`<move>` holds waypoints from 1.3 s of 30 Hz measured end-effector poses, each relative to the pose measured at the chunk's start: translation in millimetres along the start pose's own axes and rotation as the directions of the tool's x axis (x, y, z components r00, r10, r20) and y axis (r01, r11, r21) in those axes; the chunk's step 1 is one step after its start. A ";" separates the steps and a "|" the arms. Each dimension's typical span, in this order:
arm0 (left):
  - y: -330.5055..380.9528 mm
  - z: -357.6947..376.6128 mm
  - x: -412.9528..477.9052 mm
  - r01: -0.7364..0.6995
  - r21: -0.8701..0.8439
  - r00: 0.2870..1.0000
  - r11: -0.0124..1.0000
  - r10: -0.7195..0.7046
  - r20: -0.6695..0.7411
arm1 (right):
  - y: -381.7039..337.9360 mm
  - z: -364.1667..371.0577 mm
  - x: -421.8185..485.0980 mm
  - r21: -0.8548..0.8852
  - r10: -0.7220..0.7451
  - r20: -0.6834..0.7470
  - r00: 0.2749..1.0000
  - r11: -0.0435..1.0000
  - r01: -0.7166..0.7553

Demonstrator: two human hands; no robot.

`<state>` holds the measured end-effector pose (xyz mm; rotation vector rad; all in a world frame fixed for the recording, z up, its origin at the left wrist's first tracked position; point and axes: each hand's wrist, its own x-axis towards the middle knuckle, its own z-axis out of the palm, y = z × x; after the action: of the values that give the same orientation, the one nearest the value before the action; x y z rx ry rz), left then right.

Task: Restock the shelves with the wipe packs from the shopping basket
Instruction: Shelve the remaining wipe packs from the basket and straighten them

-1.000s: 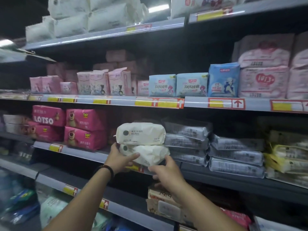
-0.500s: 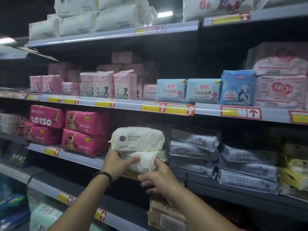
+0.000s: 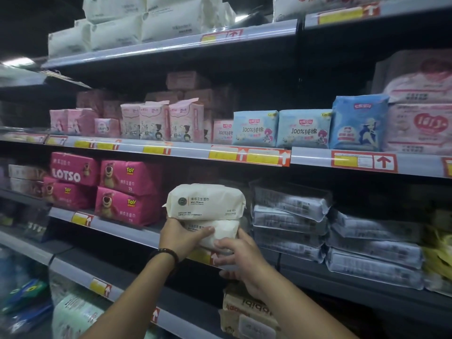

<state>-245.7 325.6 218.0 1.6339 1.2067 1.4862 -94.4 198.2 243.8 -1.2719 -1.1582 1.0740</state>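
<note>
**A:** Only the head view to go on. Where do the wipes stand?

**B:** There are two cream wet-wipe packs, stacked at the front of the shelf [image 3: 122,230]. They sit in the gap between the pink Lotso packs [image 3: 129,192] and the grey clear-wrapped packs [image 3: 291,216]. The upper wipe pack [image 3: 205,201] lies flat on the lower wipe pack [image 3: 220,231], label outward. The shopping basket is out of frame.

**A:** And the hands?

**B:** Both are on the lower one, a little apart. The left hand [image 3: 182,237] grips its left end with the thumb across the front face. The right hand [image 3: 241,255] pinches its right front corner, thumb on the face and fingers curled beneath. Neither hand closes on the upper pack.

**A:** So the step is seating the pair squarely?

**B:** That's my reading. Push the lower pack back evenly with both hands, because a twist could slide the loose one off. These soft film packs probably sag, so I'd support it from below until it rests fully on the shelf. Finish with both labels facing out and the fronts in line. Mind the grey stack too, since it sits just beside on the right.
</note>
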 end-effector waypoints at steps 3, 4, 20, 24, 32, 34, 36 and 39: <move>5.1 6.3 -5.6 0.007 0.020 1.000 1.000 -0.007 0.027 | 4.5 -5.5 -5.5 -0.003 -0.027 -0.033 0.999 1.000 0.027; 7.2 8.7 -8.1 0.006 0.024 0.999 1.000 -0.007 0.032 | 5.6 -8.1 -7.6 -0.006 -0.032 -0.050 0.998 0.999 0.032; 22.6 -20.2 -3.7 0.086 -0.243 0.994 0.966 -0.068 0.082 | -15.5 -21.3 -19.4 -0.181 -0.149 -0.220 0.964 0.977 0.110; 21.9 -20.1 8.0 0.149 -0.219 0.982 0.964 -0.119 0.143 | -16.5 -23.5 -19.4 -0.119 -0.130 -0.187 0.974 0.987 0.109; 39.9 2.4 7.4 0.060 0.400 0.936 0.914 0.087 -0.340 | -14.6 -21.3 -19.6 -0.279 -0.221 -0.173 0.960 0.945 0.168; 43.3 26.8 -14.5 -0.041 0.482 0.885 0.875 0.255 -0.389 | -11.9 -20.1 -17.6 -0.267 -0.218 -0.164 0.962 0.949 0.170; 48.1 59.2 -30.4 -0.104 0.456 0.926 0.884 0.254 -0.280 | -9.2 -21.2 -15.7 -0.235 -0.229 -0.165 0.959 0.954 0.187; 49.4 98.5 -36.7 -0.047 0.384 0.965 0.922 0.141 -0.219 | -8.0 -26.9 -17.7 -0.245 -0.239 -0.160 0.958 0.950 0.196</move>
<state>-137.1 285.8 229.2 1.8148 1.6544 1.6267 -70.3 177.0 252.2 -1.3519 -1.2684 0.6565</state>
